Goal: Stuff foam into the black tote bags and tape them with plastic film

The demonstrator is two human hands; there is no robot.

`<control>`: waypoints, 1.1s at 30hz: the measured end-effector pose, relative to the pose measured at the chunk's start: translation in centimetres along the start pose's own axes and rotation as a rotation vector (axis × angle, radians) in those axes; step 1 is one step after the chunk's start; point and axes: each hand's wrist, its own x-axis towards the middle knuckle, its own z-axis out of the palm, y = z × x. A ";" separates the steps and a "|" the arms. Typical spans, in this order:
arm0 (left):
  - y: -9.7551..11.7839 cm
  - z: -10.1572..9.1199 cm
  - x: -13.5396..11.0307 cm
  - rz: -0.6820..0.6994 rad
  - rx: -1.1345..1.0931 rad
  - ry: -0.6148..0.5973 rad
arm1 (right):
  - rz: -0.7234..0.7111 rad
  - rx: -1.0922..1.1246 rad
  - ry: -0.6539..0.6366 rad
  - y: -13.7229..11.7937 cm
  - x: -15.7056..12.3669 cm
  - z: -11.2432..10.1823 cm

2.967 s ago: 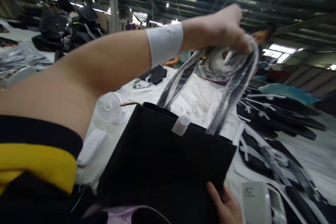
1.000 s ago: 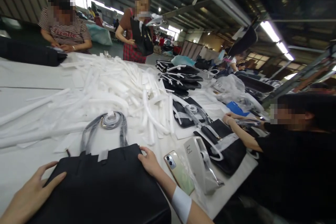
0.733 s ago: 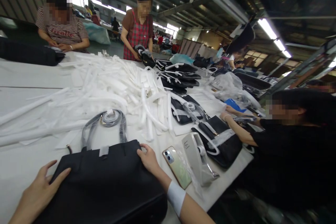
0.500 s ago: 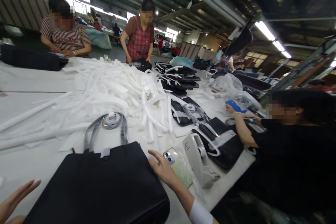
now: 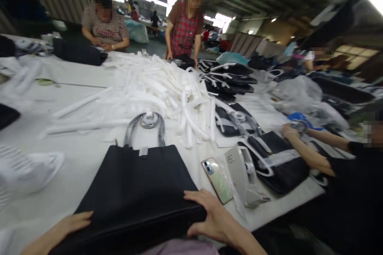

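Observation:
A black handbag [image 5: 143, 183] lies flat before me, base towards me. Its wrapped handles [image 5: 163, 131] stretch away over the table, with a coiled strap [image 5: 149, 120] between them. My left hand [image 5: 70, 225] grips the bag's left side, fingers together on its edge; its thumb is hidden. At the lower right corner, my right hand [image 5: 212, 215] holds the bag, with fingers over the top and thumb below. Just right of that hand are a phone [image 5: 220, 183] in a pale green case and a grey tape dispenser [image 5: 237, 171].
White foam strips [image 5: 167, 87] are heaped mid-table. More black bags [image 5: 275, 159] lie at right, where a co-worker's hand [image 5: 289, 131] works near blue material. Stacked bags [image 5: 230, 79] stand farther back. Two people work across the table. Clear plastic [image 5: 299, 91] sits at far right.
My left hand has come in from the left onto the bag's side. My right hand has slid down to the bag's lower corner. The view has shifted left.

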 end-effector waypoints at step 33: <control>4.6 2.7 1.2 -0.120 0.335 0.289 | -0.232 -0.557 0.224 -1.7 10.6 8.1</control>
